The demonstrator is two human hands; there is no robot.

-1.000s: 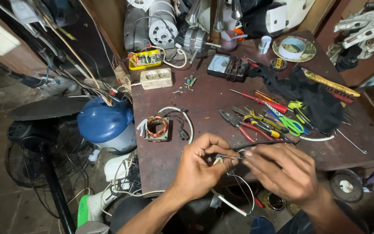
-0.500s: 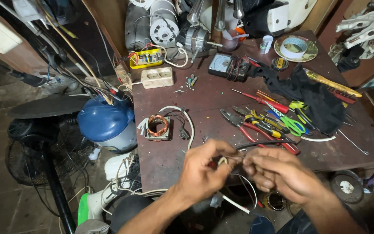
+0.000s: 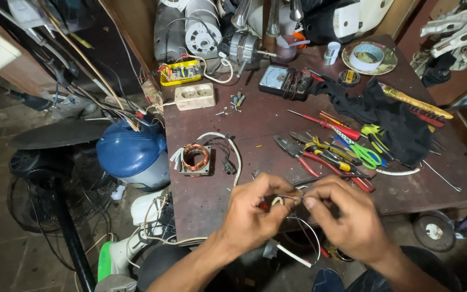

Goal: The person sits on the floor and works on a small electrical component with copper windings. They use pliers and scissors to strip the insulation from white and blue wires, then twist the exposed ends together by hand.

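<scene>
Both hands meet over the near edge of the workbench (image 3: 212, 200). Left hand (image 3: 255, 213) has thumb and forefinger pinched shut on a thin wire (image 3: 287, 197); right hand (image 3: 347, 216) has its fingertips closed on the same wire from the other side. The wire spans the short gap between the two pinches, and more of it loops down below the hands.

Handling judgement: the wire looks very light and limp along its length, springy only over a short span, and easy to kink or snap if it is bare strand (insulation state too small to tell). Best hold is close to the working end, fingertip to fingertip, as both hands have it.

Surroundings: a copper-wound stator coil (image 3: 195, 158) sits just beyond the left hand, its leads trailing toward the hands. Red-handled pliers (image 3: 320, 162) and green-handled scissors (image 3: 364, 154) lie near the right hand. A black cloth (image 3: 401, 124) and an analogue meter (image 3: 277, 80) are well apart. A blue appliance housing (image 3: 131, 154) stands beside the bench. The stator leads and plier handles are the likeliest snags.
</scene>
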